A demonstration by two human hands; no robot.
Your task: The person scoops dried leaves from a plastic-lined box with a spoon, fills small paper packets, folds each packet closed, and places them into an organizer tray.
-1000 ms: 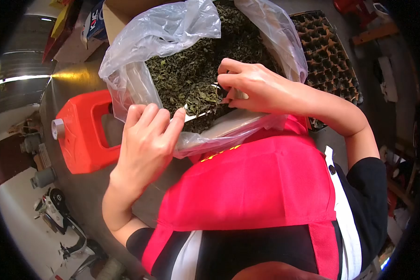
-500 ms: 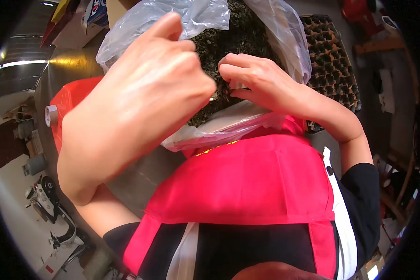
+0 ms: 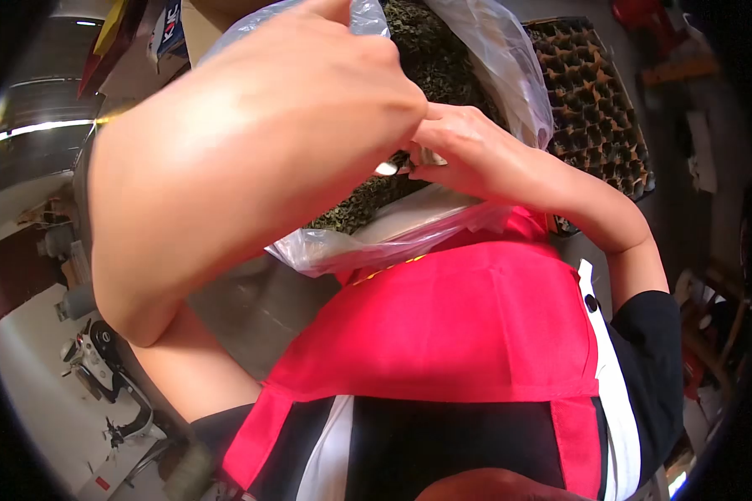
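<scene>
since the earlier frames the left hand [image 3: 330, 92] has lifted off the near left edge of the bag [image 3: 510, 50] and swung across its mouth toward the right hand [image 3: 468, 150], while the right hand has hardly moved. the forearm now hides the red jug that showed left of the bag.

the left hand has its back to the camera, well above the bag; its fingertips are hidden, so i cannot tell whether it pinches anything. in view it overlaps the tips of the right hand, but whether they touch is unclear.

the right hand is over the near right part of the bag's mouth, fingers curled in and seeming to pinch a small pale thing [image 3: 429, 157], too covered to name. held low there, it probably steadies that piece close to the leaves [image 3: 434, 50], leaving the other hand free to move.

the dark, dry leaves lie inside the bag, its clear film spread wide and folded outward, likely so both hands can get in. the near edge of the film is just beside the red apron [image 3: 443, 334], within easy reach. a cardboard box [image 3: 205, 29] shows beyond the bag's far left side, and a tray [image 3: 589, 100] of small cells is just right of the bag.
</scene>
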